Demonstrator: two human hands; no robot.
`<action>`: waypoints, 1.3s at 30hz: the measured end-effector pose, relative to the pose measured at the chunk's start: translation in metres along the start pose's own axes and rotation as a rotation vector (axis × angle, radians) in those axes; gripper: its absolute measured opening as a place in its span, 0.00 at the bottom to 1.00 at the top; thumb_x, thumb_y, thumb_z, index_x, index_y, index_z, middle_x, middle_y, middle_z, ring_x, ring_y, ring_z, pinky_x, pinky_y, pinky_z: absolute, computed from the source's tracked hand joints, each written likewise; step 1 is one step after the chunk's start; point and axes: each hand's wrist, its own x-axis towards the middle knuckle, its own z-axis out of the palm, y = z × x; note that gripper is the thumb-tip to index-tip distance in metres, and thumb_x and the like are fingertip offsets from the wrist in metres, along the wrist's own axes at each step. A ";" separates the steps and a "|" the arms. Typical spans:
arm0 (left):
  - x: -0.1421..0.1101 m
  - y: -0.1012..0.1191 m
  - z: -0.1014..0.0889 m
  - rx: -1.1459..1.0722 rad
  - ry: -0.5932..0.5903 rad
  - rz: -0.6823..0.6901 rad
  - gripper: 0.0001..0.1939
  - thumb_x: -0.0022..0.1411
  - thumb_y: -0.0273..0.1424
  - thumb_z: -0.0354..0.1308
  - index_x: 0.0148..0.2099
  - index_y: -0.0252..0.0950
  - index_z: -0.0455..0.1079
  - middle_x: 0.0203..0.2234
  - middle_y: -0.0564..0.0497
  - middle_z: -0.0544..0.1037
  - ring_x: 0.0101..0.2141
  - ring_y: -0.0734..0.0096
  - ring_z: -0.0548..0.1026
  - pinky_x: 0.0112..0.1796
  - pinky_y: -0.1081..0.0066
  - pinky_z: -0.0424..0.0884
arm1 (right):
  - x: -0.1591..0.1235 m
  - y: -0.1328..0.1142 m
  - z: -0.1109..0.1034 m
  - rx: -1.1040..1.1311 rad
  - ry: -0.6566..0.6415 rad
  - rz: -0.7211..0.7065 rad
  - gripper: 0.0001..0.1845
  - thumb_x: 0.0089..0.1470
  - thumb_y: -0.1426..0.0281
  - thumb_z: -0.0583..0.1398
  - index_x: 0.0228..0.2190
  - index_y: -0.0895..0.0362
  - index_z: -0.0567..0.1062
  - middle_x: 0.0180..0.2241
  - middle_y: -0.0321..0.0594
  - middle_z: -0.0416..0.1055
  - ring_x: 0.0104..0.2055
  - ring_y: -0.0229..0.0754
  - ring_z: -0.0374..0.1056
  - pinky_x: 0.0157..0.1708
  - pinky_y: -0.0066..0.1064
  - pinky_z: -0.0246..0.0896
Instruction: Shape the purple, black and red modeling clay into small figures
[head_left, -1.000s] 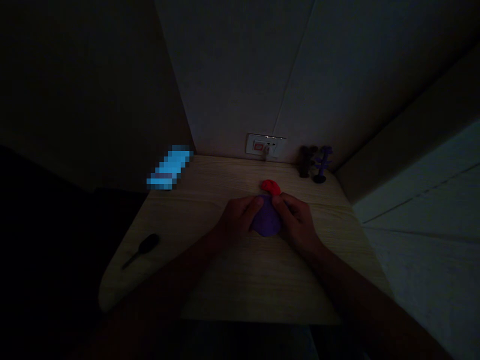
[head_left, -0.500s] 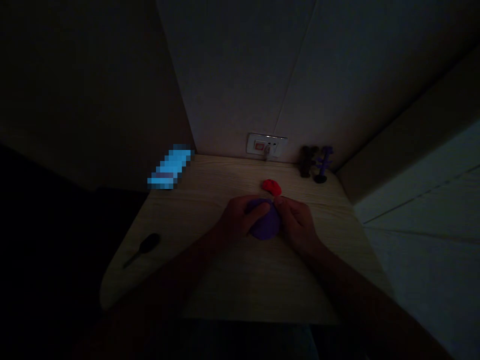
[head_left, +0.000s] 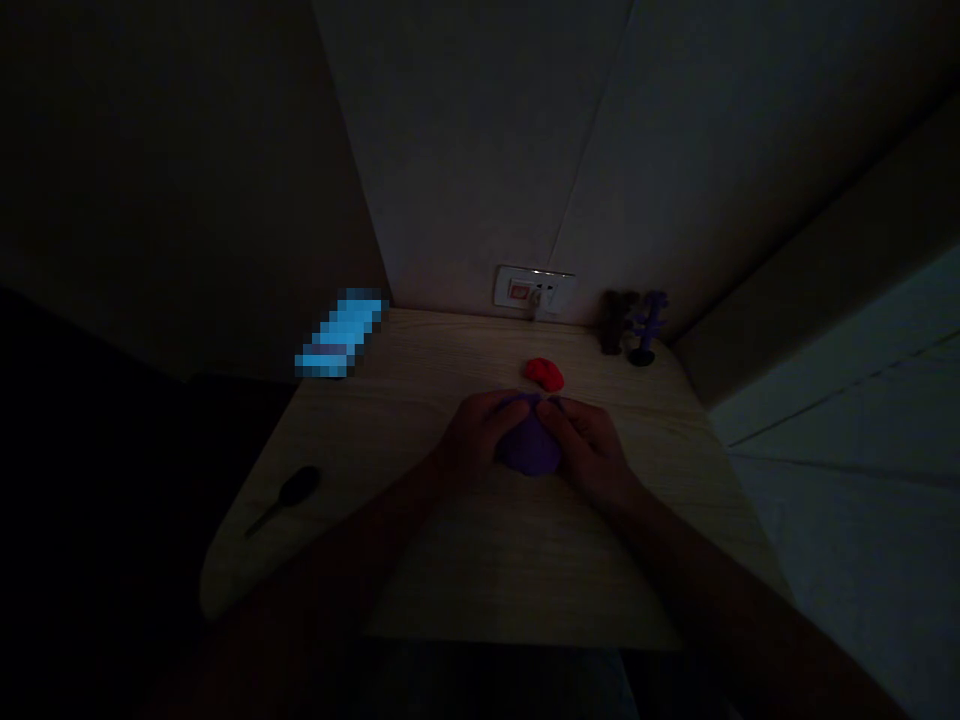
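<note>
Dim light; dark items show little detail. Reference landmark: the socket plate [head_left: 504,288] on the wall [head_left: 480,130], which carries a reddish square switch at its left and a plug-like item [head_left: 535,298] at its centre.

Purple piece [head_left: 531,452]: directly in front of the socket plate, on the person's side, well apart from it. Rounded lower outline, uneven upper edge, soft-looking; material cannot be told. Whether it rests on the table [head_left: 517,570] or is lifted slightly cannot be told.

Left hand [head_left: 474,432]: in front of the socket plate and a little to its left. Fingers curled, thumb laid over the upper left of the purple piece, pinching it; fingertips beneath are hidden.

Right hand [head_left: 591,440]: in front of the socket plate and a little to its right. Thumb and bent fingers pinch the purple piece at its upper right edge.

Red piece [head_left: 544,375]: lumpy, on the table between the socket plate and the hands, just beyond the purple piece.

Other items: dark figure [head_left: 612,325] and purple stand [head_left: 646,325] with dark round base, both upright, right of the socket plate; bright blue panel [head_left: 343,338], pixelated, left of it; dark paddle-shaped tool [head_left: 298,487], farther left and nearer the person.
</note>
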 end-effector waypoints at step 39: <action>-0.003 0.001 -0.004 0.159 0.076 0.091 0.25 0.70 0.48 0.52 0.26 0.38 0.62 0.20 0.55 0.64 0.23 0.72 0.63 0.25 0.69 0.58 | 0.002 0.009 -0.005 0.083 0.045 0.053 0.30 0.64 0.44 0.60 0.22 0.54 0.68 0.19 0.31 0.57 0.20 0.35 0.50 0.20 0.29 0.46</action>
